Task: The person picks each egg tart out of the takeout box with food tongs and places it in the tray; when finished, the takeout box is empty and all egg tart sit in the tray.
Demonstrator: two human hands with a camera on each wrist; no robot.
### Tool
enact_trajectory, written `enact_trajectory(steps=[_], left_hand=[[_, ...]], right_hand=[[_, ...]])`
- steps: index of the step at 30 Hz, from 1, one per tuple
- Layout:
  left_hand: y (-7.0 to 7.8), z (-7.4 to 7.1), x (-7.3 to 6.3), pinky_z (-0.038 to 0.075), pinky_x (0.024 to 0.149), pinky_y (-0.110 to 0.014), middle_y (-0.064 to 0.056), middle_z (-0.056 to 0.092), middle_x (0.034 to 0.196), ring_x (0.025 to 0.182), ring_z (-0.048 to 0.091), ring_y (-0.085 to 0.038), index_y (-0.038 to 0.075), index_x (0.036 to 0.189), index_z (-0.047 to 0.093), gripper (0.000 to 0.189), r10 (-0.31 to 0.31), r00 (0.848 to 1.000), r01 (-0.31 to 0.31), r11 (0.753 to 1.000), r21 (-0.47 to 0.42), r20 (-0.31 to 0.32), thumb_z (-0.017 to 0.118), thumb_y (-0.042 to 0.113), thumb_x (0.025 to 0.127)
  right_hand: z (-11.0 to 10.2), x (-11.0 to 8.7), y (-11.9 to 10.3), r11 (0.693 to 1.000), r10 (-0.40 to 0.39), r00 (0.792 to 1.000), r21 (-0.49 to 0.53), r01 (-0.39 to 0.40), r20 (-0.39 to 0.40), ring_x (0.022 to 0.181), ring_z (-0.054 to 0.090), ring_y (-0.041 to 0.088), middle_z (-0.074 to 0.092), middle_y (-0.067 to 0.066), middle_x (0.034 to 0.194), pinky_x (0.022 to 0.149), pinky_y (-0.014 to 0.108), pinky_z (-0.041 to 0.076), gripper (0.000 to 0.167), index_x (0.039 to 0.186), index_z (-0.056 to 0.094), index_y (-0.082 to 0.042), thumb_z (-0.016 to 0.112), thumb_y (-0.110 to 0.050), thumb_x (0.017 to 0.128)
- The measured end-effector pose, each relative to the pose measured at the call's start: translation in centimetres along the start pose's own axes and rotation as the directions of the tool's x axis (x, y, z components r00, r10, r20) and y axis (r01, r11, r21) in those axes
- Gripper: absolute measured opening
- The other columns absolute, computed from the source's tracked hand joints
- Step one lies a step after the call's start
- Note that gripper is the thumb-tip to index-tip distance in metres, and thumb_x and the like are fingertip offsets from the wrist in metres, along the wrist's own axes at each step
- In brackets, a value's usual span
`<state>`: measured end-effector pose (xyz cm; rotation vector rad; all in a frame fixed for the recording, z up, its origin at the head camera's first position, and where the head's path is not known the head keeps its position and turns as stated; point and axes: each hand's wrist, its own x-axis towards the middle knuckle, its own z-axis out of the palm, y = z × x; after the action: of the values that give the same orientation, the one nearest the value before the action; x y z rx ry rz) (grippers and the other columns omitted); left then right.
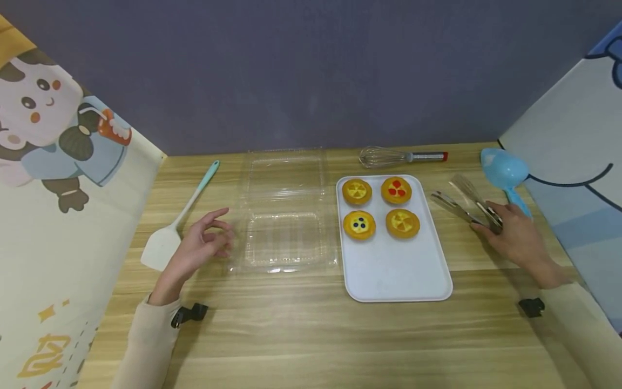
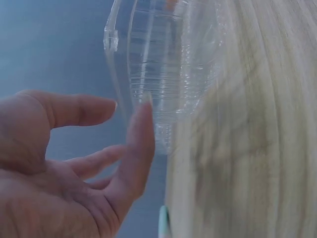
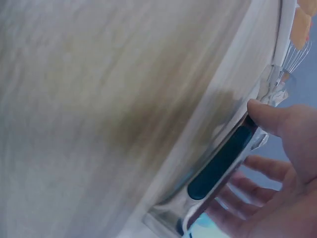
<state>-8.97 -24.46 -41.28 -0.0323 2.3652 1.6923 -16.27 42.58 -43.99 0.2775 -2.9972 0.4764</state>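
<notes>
My left hand (image 1: pixel 201 246) hovers with loosely bent fingers at the left edge of a clear plastic clamshell container (image 1: pixel 284 265), which lies unfolded with its lid toward the wall. In the left wrist view nothing is between that hand's thumb and fingers. To the right of the white tray, my right hand (image 1: pixel 517 237) holds a pair of metal tongs (image 1: pixel 454 205) by the handle end, its thumb on one arm and its fingers on the other. The tongs' arms are spread, tips pointing away from me. A dark teal grip inlay (image 3: pixel 220 163) shows on their handle.
On the white tray (image 1: pixel 389 275), several small tarts (image 1: pixel 359 224) with fruit toppings sit toward the far end. Behind it lies a whisk (image 1: pixel 427 156). A blue ladle (image 1: pixel 504 168) lies by the right wall, and a white spatula (image 1: pixel 162 246) with a mint handle at left.
</notes>
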Motion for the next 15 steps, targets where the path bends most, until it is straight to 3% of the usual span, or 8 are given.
enact_trajectory(steps=[3, 6, 9, 11, 15], left_hand=[[0.4, 0.1, -0.4, 0.067, 0.072, -0.033, -0.030, 0.054, 0.135, 0.093, 0.072, -0.026, 0.004, 0.163, 0.030, 0.067, 0.047, 0.998, -0.041, 0.990, 0.134, -0.039, 0.062, 0.011, 0.104], [0.8, 0.8, -0.8, 0.066, 0.076, -0.037, -0.028, 0.056, 0.134, 0.103, 0.070, -0.037, 0.004, 0.161, 0.036, 0.065, 0.125, 0.986, -0.081, 0.939, 0.336, -0.112, 0.064, 0.016, 0.104], [1.1, 1.8, -1.0, 0.064, 0.086, -0.049, -0.029, 0.057, 0.133, 0.111, 0.065, -0.044, 0.002, 0.157, 0.042, 0.062, 0.227, 0.955, -0.110, 0.868, 0.485, -0.190, 0.067, 0.016, 0.102], [1.3, 2.6, -1.0, 0.059, 0.093, -0.058, -0.031, 0.056, 0.134, 0.116, 0.061, -0.047, 0.000, 0.155, 0.044, 0.063, 0.300, 0.929, -0.146, 0.833, 0.534, -0.215, 0.070, 0.015, 0.099], [1.6, 4.1, -0.5, 0.050, 0.107, -0.066, -0.027, 0.049, 0.149, 0.133, 0.052, -0.047, 0.004, 0.157, 0.043, 0.078, 0.417, 0.893, -0.248, 0.768, 0.590, -0.167, 0.080, 0.027, 0.093]], right_hand=[[-0.1, -0.3, -0.4, 1.000, -0.024, 0.999, -0.007, 0.024, -0.025, 0.107, 0.049, 0.069, 0.048, 0.050, 0.129, 0.082, 0.079, 0.045, 0.072, 0.145, 0.044, 0.016, 0.072, -0.031, 0.099], [-0.2, -0.4, -1.4, 0.996, -0.088, 0.992, -0.019, 0.086, -0.095, 0.109, 0.050, 0.068, 0.052, 0.047, 0.127, 0.085, 0.078, 0.045, 0.071, 0.143, 0.047, 0.016, 0.076, -0.029, 0.096], [-0.3, -0.3, -2.7, 0.989, -0.148, 0.980, -0.012, 0.148, -0.134, 0.113, 0.050, 0.066, 0.053, 0.045, 0.129, 0.089, 0.077, 0.044, 0.070, 0.143, 0.049, 0.014, 0.078, -0.027, 0.094], [-0.3, -0.1, -3.7, 0.984, -0.178, 0.975, 0.005, 0.180, -0.134, 0.117, 0.049, 0.066, 0.052, 0.045, 0.132, 0.092, 0.078, 0.043, 0.070, 0.144, 0.049, 0.013, 0.078, -0.026, 0.094], [-0.3, 0.0, -6.6, 0.974, -0.224, 0.968, 0.009, 0.227, -0.114, 0.127, 0.045, 0.065, 0.047, 0.043, 0.144, 0.097, 0.080, 0.042, 0.074, 0.149, 0.048, 0.007, 0.080, -0.026, 0.092]])
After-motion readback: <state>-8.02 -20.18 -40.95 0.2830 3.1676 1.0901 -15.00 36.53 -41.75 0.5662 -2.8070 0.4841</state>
